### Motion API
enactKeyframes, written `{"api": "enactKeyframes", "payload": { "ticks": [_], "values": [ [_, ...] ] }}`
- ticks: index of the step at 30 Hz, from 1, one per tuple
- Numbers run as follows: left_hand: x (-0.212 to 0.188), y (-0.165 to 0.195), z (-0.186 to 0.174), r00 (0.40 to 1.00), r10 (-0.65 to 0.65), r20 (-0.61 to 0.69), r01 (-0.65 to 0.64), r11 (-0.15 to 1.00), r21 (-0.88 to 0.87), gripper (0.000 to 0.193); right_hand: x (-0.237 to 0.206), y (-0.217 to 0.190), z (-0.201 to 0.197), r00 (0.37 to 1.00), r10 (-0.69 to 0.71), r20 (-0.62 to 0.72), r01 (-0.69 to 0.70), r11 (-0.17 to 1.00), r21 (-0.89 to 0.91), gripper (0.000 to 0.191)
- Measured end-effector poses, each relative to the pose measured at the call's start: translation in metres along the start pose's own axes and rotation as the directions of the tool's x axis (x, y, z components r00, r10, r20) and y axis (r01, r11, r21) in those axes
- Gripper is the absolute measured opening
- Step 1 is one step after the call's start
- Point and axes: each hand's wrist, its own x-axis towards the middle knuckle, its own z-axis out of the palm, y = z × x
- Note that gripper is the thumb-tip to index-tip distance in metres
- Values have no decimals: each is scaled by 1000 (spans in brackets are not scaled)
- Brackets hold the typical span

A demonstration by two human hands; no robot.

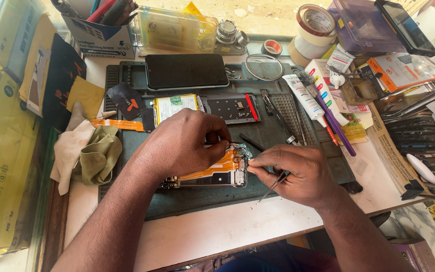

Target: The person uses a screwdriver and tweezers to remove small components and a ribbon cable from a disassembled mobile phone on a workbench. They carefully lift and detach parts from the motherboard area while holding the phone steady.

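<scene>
Currently I am pinning the opened phone (212, 174) on the mat (278, 136) with my left hand (182, 143), fingers closed on its top edge. My right hand (298, 171) is pinching tweezers (273, 185) beside its board; a slip could tear the orange flex (217, 166).

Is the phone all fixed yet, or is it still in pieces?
Still in pieces. Done: the opened phone has its cover off, and a battery and a metal plate lie on the mat. In hand: the left hand steadies the phone while the right hand, holding tweezers, works at its top end. Left: the loose parts are not back in, and the phone is not closed.
</scene>
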Motion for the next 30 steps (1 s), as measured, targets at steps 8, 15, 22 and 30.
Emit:
{"api": "enactKeyframes", "payload": {
  "ticks": [8,15,22,30],
  "values": [
    [1,1,0,998,-34,-47,34,999,2,18,-1,-1,-1,994,110,-3,-110,994,7,27],
    [2,4,-2,998,-11,-57,11,1000,-13,19,-1,2,-2,999,-19,-28,20,1000,8,23],
    [0,12,-3,993,-94,-72,95,995,7,22,3,-1,-4,993,-108,-45,107,993,-42,23],
    [0,14,-2,991,-67,-118,66,998,-9,22,6,-6,-5,995,-42,-90,38,998,-44,23]
  ]
}}
